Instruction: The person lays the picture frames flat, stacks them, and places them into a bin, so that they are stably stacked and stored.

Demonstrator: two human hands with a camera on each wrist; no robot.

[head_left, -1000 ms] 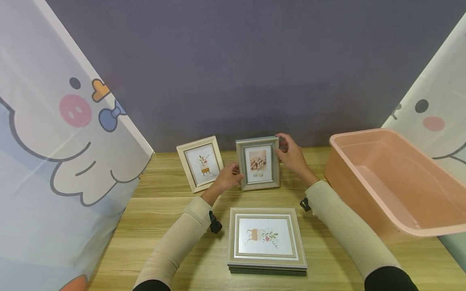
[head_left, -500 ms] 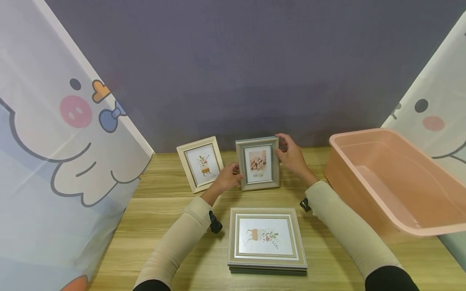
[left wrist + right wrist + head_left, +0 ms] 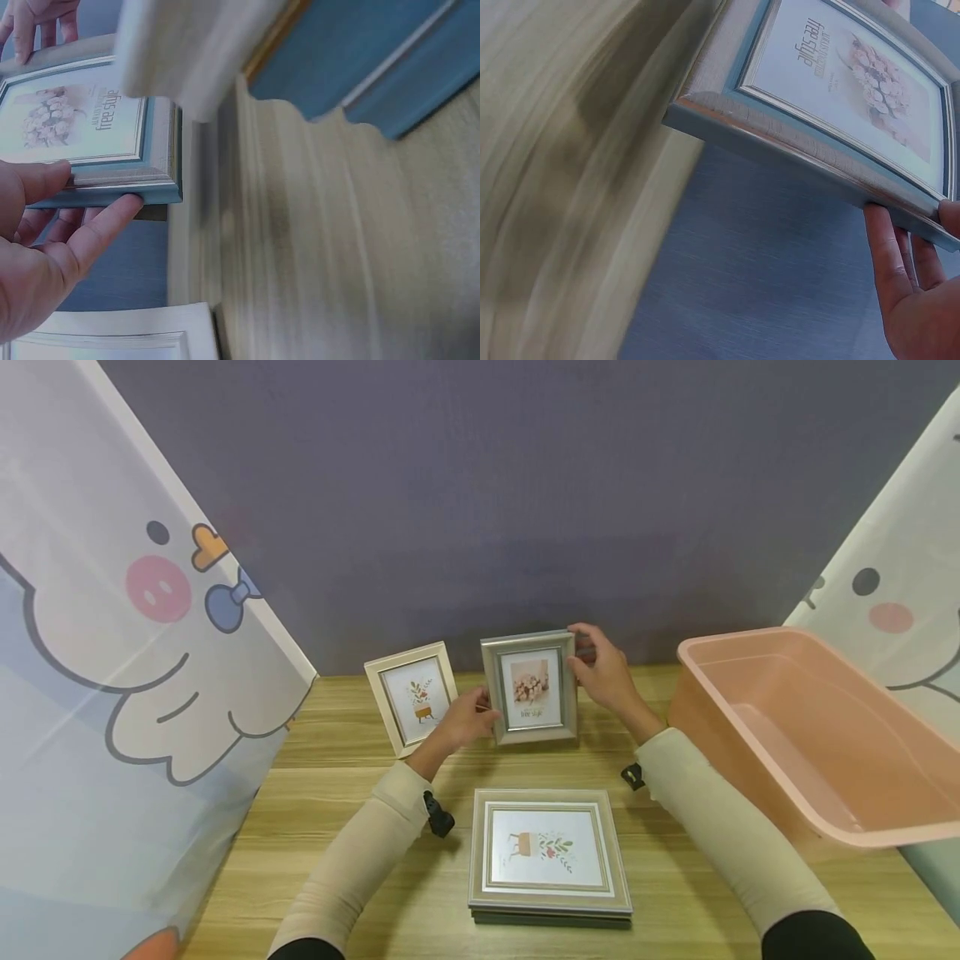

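Pinching the grey frame [image 3: 531, 689] by opposite sides, my half-closed left hand [image 3: 467, 720] and right hand [image 3: 607, 677] hold it near-upright at the back of the table [image 3: 300, 810]; the cream frame [image 3: 415, 697] looks done, this one unreleased, the stack [image 3: 551, 847] untouched

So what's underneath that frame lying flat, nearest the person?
Dark edges show below the top frame, apparently at least one more frame, stacked on the wooden table. Whatever is on the covered faces can't be seen.
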